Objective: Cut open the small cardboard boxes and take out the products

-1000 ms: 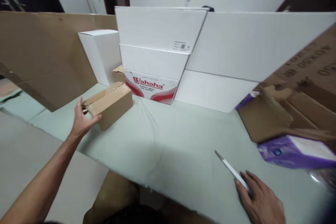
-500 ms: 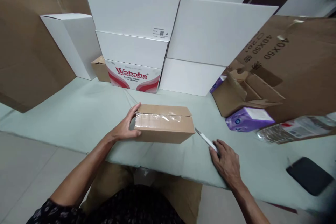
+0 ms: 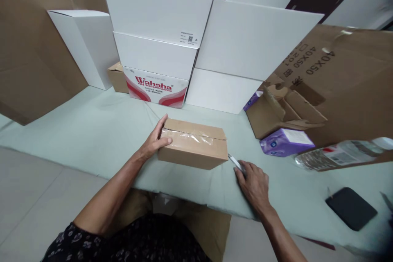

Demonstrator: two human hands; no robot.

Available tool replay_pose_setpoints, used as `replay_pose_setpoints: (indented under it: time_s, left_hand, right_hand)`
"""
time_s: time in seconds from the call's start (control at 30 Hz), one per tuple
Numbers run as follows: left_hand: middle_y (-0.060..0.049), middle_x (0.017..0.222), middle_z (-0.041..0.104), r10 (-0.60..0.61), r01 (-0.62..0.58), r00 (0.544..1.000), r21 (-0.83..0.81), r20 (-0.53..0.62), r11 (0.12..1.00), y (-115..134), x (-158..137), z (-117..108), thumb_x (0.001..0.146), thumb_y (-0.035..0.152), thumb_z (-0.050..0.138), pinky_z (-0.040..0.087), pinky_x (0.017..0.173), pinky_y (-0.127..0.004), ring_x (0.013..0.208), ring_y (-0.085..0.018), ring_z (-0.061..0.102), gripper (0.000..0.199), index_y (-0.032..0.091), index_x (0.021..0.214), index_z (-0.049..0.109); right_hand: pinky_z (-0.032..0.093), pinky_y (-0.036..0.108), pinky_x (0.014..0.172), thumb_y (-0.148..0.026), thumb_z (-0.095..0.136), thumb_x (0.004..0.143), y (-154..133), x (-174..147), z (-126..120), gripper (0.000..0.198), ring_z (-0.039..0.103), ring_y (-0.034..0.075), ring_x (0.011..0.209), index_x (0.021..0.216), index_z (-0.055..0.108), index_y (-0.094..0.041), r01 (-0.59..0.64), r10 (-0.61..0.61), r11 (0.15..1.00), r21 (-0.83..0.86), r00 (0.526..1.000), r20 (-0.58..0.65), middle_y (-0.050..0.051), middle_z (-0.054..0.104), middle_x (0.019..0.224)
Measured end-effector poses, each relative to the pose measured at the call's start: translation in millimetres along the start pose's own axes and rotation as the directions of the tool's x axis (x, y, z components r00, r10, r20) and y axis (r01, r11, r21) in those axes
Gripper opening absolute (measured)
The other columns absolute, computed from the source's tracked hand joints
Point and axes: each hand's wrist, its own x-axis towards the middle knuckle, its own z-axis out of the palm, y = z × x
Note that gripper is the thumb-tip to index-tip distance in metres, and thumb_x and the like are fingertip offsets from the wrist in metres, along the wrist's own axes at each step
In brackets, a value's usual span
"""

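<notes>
A small brown cardboard box [image 3: 190,151] with clear tape along its top sits on the pale green tabletop. My left hand [image 3: 156,139] clasps its left end, thumb over the taped face and fingers behind. In my right hand [image 3: 254,182] is a utility knife [image 3: 236,162] with a pale handle. Its tip points at the box's right front corner, very close to it; whether they touch I cannot tell. The fingers of my right hand are curled over the handle and hide its rear part.
White cartons [image 3: 155,86], one printed Wahaha, stand along the back. On the right are an open cardboard box [image 3: 265,116], a purple pack [image 3: 284,142], a plastic bottle [image 3: 344,155] lying down, and a black flat object [image 3: 351,208]. Large brown cardboard sheets [image 3: 39,61] flank both sides.
My right hand has moved left, bringing the knife closer to the box. My left thumb has shifted up onto the taped face, and the box is turned slightly.
</notes>
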Motion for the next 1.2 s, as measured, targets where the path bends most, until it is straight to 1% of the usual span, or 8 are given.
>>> replay_pose_setpoints:
  time_s: [0.2,0.4,0.5,0.6,0.7,0.77,0.97,1.2]
  left_hand:
    - [-0.016,0.165,0.045,0.02,-0.018,0.998,-0.029,0.065,0.999,-1.9,3.3,-1.7,0.074,0.053,0.077,0.034,0.125,-0.048,0.154,-0.041,0.036,0.114,0.013,0.167,0.025]
    - [-0.012,0.174,0.028,0.074,-0.077,0.993,0.03,0.089,0.997,-0.9,6.5,-4.2,0.074,0.049,0.075,0.024,0.129,-0.051,0.155,-0.042,0.033,0.107,0.019,0.166,0.031]
    - [-0.012,0.176,0.025,0.148,-0.155,0.984,0.066,0.102,0.986,-4.0,10.0,-5.0,0.074,0.049,0.074,0.015,0.131,-0.053,0.16,-0.042,0.021,0.099,0.019,0.162,0.04]
    - [-0.014,0.174,0.028,0.199,-0.209,0.974,0.087,0.11,0.974,-8.2,12.3,-5.6,0.074,0.049,0.072,0.011,0.131,-0.056,0.162,-0.043,0.016,0.092,0.018,0.157,0.048]
    - [-0.016,0.172,0.03,0.207,-0.215,0.972,0.07,0.112,0.974,-11.1,12.7,-5.4,0.074,0.047,0.071,0.012,0.131,-0.056,0.161,-0.043,0.019,0.091,0.016,0.156,0.048]
    - [-0.016,0.17,0.032,0.206,-0.213,0.972,0.058,0.111,0.975,-12.8,12.8,-5.0,0.073,0.046,0.071,0.013,0.131,-0.055,0.16,-0.043,0.021,0.091,0.016,0.156,0.048]
    - [-0.012,0.167,0.035,0.186,-0.187,0.979,0.014,0.08,0.982,-26.6,15.0,-1.0,0.071,0.048,0.069,0.019,0.13,-0.057,0.154,-0.044,0.03,0.092,0.021,0.156,0.046]
    - [-0.012,0.17,0.031,0.218,-0.216,0.974,-0.034,0.059,0.976,-39.3,18.0,3.1,0.07,0.049,0.07,0.014,0.13,-0.057,0.159,-0.045,0.018,0.093,0.022,0.156,0.045]
  right_hand:
    - [0.05,0.044,0.081,-0.033,0.04,0.095,-4.7,19.5,-9.3,0.037,0.065,0.03,0.09,0.102,0.072,-0.016,-0.063,0.06,0.994,0.092,0.998,0.029,0.018,0.073,0.097]
    - [0.052,0.038,0.059,-0.059,0.042,0.096,-13.8,43.7,-93.5,0.051,0.061,0.023,0.057,0.115,0.067,-0.018,-0.229,0.22,0.884,0.409,0.973,0.069,0.005,0.066,0.069]
    - [0.052,0.036,0.061,-0.066,0.041,0.099,-61.0,58.5,-141.6,0.051,0.061,0.021,0.058,0.108,0.069,-0.024,0.01,-0.043,0.906,0.424,0.997,0.07,0.003,0.064,0.066]
    - [0.051,0.034,0.066,-0.058,0.037,0.105,-118.4,72.3,-164.6,0.047,0.066,0.02,0.07,0.103,0.07,-0.024,0.313,-0.366,0.875,0.37,0.927,0.08,0.006,0.07,0.083]
    - [0.047,0.03,0.065,-0.047,0.033,0.109,-161.2,84.4,-163.2,0.045,0.066,0.018,0.076,0.103,0.071,-0.022,0.532,-0.574,0.807,0.257,0.808,0.13,0.007,0.072,0.097]
    - [0.039,0.028,0.059,-0.042,0.033,0.11,-178.5,91.6,-156.5,0.045,0.062,0.016,0.068,0.102,0.071,-0.021,0.594,-0.607,0.795,0.121,0.778,0.164,0.006,0.071,0.095]
    - [0.022,0.029,0.053,-0.035,0.042,0.108,-206.4,104.6,-145.8,0.034,0.051,0.013,0.056,0.1,0.072,-0.02,0.626,-0.56,0.769,-0.127,0.757,0.337,0.005,0.07,0.091]
    - [0.025,0.029,0.052,-0.025,0.047,0.104,-226.7,105.1,-140.8,0.026,0.058,0.016,0.058,0.104,0.072,-0.019,0.607,-0.484,0.76,-0.235,0.768,0.418,0.01,0.071,0.092]
